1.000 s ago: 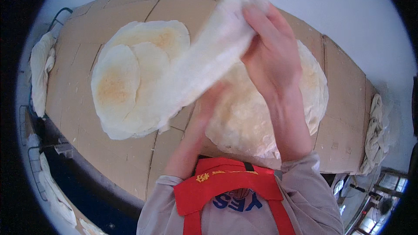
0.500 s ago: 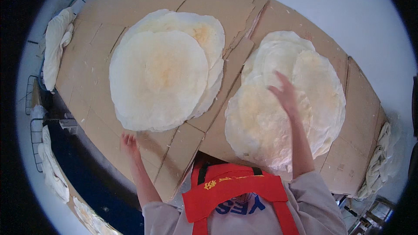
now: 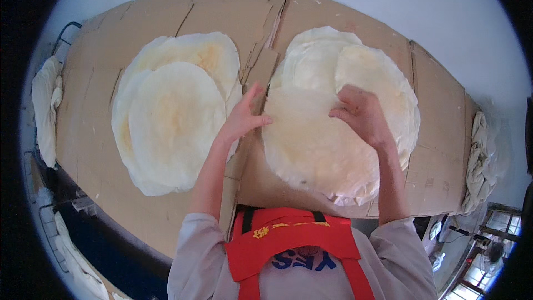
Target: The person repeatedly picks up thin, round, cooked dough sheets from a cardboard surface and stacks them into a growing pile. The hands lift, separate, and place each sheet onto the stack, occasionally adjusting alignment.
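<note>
Two stacks of thin, round, pale flatbreads with browned patches lie on cardboard. The left stack (image 3: 172,122) has a smaller round sheet on top; the right stack (image 3: 311,144) has uneven, overlapping sheets. Between them, beside the right stack's left edge, my left hand (image 3: 241,116) is open, fingers stretched and thumb apart. My right hand (image 3: 363,116) is over the middle of the right stack, at the edge of a top sheet, with fingers curved and thumb apart; I cannot tell whether it touches the sheet.
The cardboard surface (image 3: 89,133) has seams and torn edges. Pale bundled cloths hang at the left (image 3: 45,111) and right (image 3: 477,161) beside wire racks (image 3: 66,33). A pale surface (image 3: 422,5) lies beyond. A dark gap (image 3: 122,244) shows at lower left.
The sheet my hands held up a second ago has left them, and the left stack's top looks different. My left hand has moved up and right toward the right stack.
</note>
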A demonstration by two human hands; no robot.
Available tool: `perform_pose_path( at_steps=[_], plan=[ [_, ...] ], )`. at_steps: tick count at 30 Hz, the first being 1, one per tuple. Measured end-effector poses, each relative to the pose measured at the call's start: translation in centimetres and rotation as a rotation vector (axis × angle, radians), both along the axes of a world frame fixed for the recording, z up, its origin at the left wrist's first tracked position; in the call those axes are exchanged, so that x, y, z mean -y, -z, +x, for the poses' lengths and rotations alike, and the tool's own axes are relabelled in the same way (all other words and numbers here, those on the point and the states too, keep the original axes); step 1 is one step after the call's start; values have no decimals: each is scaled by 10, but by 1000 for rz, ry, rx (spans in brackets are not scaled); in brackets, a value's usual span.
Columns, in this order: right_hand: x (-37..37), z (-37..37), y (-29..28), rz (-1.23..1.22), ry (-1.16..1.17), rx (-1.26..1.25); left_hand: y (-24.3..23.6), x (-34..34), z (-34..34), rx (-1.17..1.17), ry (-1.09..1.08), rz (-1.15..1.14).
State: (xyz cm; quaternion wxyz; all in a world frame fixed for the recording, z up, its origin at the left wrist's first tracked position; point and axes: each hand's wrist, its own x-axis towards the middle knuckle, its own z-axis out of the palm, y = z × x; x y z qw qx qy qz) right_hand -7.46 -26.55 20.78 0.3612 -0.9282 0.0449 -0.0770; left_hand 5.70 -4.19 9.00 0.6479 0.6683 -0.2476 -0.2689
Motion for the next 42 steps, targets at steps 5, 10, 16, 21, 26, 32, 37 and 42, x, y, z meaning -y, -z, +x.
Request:
perform_pose_path(
  at_steps=[5,10,16,21,26,32,37,42],
  plan=[
    [-18,56,-94,-254,-59,402,-56,-4,63,-50,-26,-7],
    [-44,115,-126,-206,-178,809,-160,-91,136,497,-564,-90],
    [-102,151,8,-175,-371,411,-112,-225,137,904,-522,357],
    [-73,78,80,9,-270,19,-61,-266,96,708,-178,972],
    [8,-51,119,73,260,-207,-41,-199,93,856,-308,897],
    [58,-105,122,-288,473,-57,46,-229,114,679,-156,968],
    [83,-99,146,-467,413,107,-19,-193,84,639,-159,877],
    [84,-94,164,-700,327,182,-44,-177,-19,638,-184,828]
  ],
)
